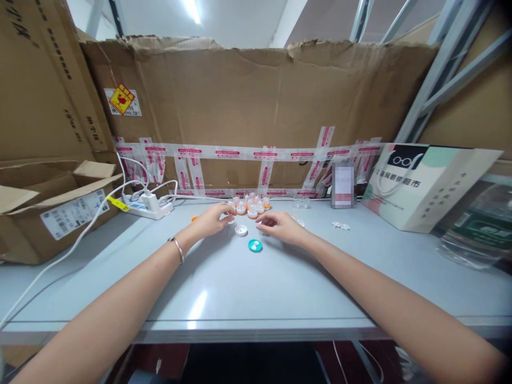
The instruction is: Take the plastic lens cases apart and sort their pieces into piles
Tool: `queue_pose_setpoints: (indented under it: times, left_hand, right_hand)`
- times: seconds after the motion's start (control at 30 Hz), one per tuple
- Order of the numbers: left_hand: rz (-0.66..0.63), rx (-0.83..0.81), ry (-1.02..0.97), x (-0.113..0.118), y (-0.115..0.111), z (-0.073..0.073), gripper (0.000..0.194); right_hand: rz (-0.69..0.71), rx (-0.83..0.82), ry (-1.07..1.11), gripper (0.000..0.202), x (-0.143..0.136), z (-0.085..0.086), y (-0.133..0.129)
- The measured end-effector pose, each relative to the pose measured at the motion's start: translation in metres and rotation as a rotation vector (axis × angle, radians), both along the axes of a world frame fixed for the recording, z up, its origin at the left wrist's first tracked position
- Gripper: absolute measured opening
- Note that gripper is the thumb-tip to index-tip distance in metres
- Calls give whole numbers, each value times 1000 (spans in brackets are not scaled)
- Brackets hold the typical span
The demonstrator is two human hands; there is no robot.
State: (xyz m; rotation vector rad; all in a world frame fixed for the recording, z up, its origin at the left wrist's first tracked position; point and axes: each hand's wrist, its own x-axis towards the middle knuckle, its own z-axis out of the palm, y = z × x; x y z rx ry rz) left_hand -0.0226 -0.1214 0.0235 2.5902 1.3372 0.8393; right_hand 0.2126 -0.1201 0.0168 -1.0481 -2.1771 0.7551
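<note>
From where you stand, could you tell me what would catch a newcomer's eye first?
Probably the teal disc, bright on the grey table between the two forearms. Behind it, orange-based clear pieces cluster near the tall cardboard, whose pink-printed tape also stands out.

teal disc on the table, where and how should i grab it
Pinch the teal disc by opposite sides of its rim, probably from above: it is round and lies flat on the table, with a white piece on its middle that the fingers should clear.
</note>
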Motion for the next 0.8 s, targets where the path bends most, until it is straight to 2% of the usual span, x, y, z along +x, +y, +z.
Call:
queue_pose_setpoints:
  times: [0.07,0.2,0.3,0.4,0.5,0.6,0.67,0.73,0.8]
  left_hand:
    - [43,33,59,-3,5,-4,26]
    - [79,-6,199,4,13,-12,23]
    - [123,-6,218,5,15,-4,21]
    - [242,-15,227,-17,14,17,22]
    - [413,-84,272,-60,9,39,19]
    - [512,-223,357,-94,5,51,18]
    - [496,-340,432,-101,4,51,24]
    - [455,-423,503,-96,5,47,31]
    - [433,-435,540,-86,6,43,34]
  right_hand:
    - [4,40,-21,26,-3,-1,1]
    - [69,176,-130,19,-16,1,3]
    - [120,247,-224,19,-28,4,7]
    - [142,277,-301,19,-40,5,14]
    - [122,303,-357,18,-51,5,21]
    - [86,318,-363,17,-58,4,26]
    - [71,324,-356,16,-59,2,28]
    - [59,330,-347,17,-59,-2,29]
    - [53,335,-340,17,-58,-4,29]
